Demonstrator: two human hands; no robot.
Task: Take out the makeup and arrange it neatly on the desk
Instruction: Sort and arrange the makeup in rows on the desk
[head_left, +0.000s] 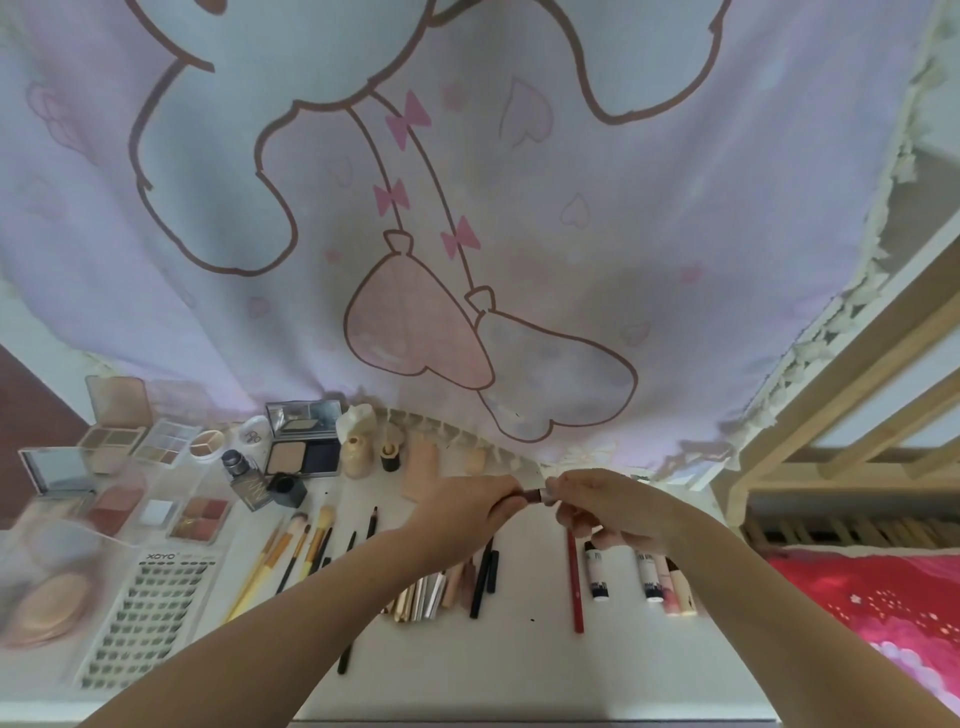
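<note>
Both forearms reached over the desk (519, 670); left hand (467, 506) and right hand (605, 506) pinched one small dark lipstick (531, 496) between them.

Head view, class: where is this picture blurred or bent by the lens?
Head view: the left edge smears, so the puff compact and the lash tray look soft; the wide lens bows the curtain and the wooden frame; the hands are fairly sharp.
</note>
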